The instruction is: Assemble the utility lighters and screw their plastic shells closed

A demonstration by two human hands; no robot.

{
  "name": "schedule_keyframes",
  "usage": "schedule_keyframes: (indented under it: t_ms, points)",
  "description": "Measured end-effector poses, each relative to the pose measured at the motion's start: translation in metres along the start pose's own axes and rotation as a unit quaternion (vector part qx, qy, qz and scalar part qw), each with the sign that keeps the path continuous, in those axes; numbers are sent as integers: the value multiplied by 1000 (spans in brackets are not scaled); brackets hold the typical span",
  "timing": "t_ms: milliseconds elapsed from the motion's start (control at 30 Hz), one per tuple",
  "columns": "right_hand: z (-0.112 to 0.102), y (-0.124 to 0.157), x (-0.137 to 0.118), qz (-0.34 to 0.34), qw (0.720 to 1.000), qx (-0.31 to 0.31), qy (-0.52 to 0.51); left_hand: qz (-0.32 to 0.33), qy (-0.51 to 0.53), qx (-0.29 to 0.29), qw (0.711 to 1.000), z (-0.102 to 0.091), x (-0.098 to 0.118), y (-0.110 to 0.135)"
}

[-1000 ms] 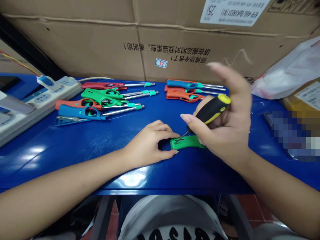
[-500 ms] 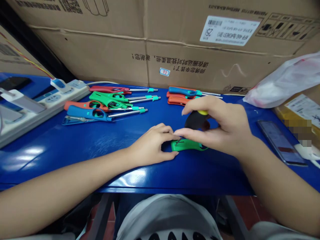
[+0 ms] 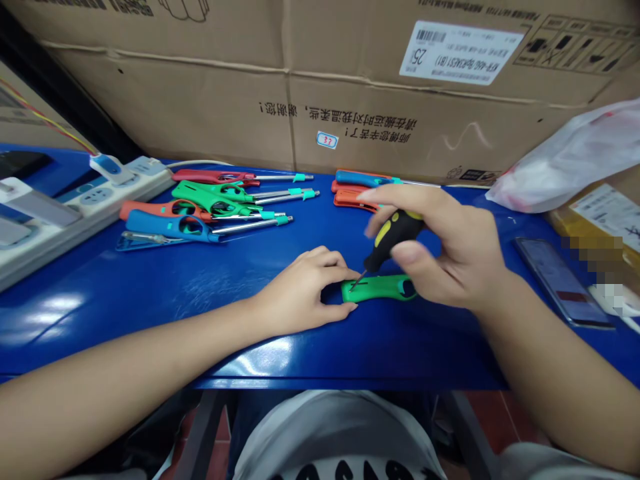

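Observation:
A green plastic lighter handle (image 3: 380, 288) lies flat on the blue table (image 3: 150, 293) in front of me. My left hand (image 3: 300, 293) pinches its left end between thumb and fingers. My right hand (image 3: 445, 247) is closed round a black and yellow screwdriver (image 3: 393, 237). The screwdriver's thin metal tip touches the left end of the green handle. Part of the handle's right end is hidden under my right hand.
Several long-nosed lighters (image 3: 210, 207) in red, green, orange and blue lie at the back left, with more (image 3: 357, 190) behind my right hand. A white power strip (image 3: 75, 200) sits at left, a phone (image 3: 560, 280) and plastic bag (image 3: 565, 160) at right, cardboard boxes (image 3: 320, 80) behind.
My right hand has turned on the screwdriver: its fingers were raised, then folded over the handle, and now grip it at a slant. The left hand and green handle stayed in place.

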State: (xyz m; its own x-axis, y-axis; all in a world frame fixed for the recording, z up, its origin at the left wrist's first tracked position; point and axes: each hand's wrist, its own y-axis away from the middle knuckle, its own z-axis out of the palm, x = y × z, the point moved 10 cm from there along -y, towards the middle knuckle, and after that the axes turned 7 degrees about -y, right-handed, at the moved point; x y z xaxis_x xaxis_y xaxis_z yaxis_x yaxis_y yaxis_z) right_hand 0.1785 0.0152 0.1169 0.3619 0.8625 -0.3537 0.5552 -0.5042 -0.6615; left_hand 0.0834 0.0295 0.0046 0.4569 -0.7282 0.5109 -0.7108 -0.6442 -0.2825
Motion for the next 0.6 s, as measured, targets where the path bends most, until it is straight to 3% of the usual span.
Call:
schedule_keyframes:
  t_ms: [133, 367, 533, 600]
  points:
    - [5, 3, 11, 56, 991, -24, -120, -4, 2, -10, 1000, 2, -1, 0]
    - [-10, 1, -5, -33, 996, 82, 26, 3, -1, 3, 1000, 1, 1, 1]
    - [3, 1, 12, 43, 994, 7, -100, 3, 4, -4, 1000, 1, 2, 0]
    - [4, 1, 13, 44, 994, 14, -102, 4, 1, 0, 1000, 1, 2, 1]
